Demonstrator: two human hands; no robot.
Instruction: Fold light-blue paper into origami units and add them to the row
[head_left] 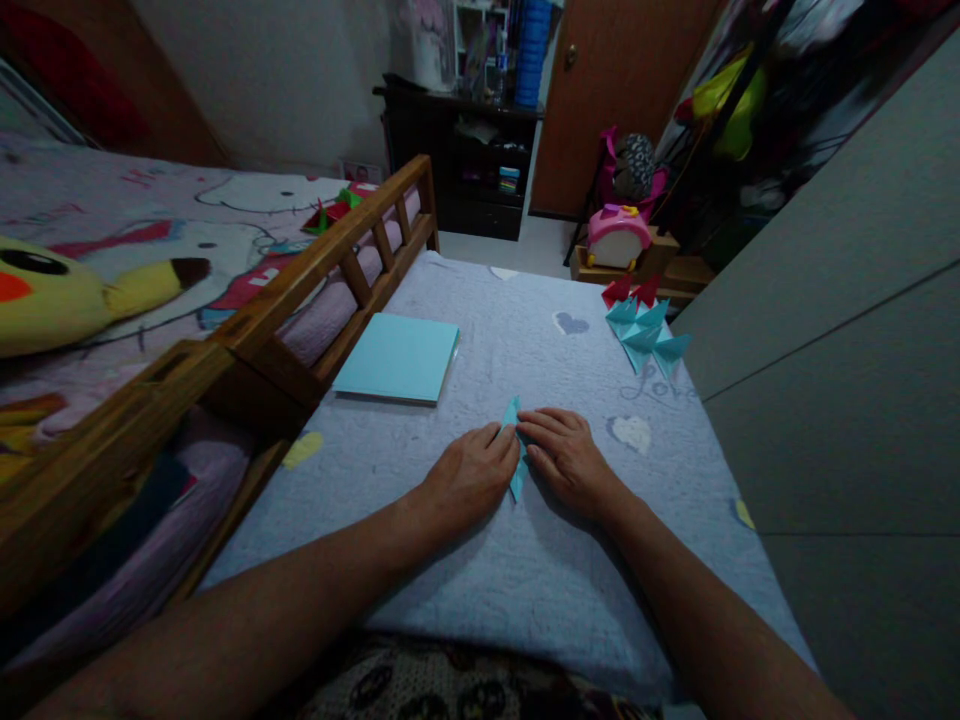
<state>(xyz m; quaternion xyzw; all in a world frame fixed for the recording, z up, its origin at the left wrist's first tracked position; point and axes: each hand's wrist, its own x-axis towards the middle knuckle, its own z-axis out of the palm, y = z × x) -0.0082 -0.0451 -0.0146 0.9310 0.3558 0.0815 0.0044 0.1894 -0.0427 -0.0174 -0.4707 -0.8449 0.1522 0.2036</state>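
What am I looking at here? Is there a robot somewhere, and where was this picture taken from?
No robot here: these are a person's own bare hands. There is one picture, from a camera worn on that person's head, looking forward and down, so both forearms reach in from the bottom.

The left hand lies partly over a narrow folded turquoise paper, and the right hand has its fingers at the paper's other side. Their grip is partly hidden.

The surface is covered by a pale blue patterned cloth. On it, to the left, lies a turquoise square stack; at the far right are pointed turquoise pieces with red ones behind.
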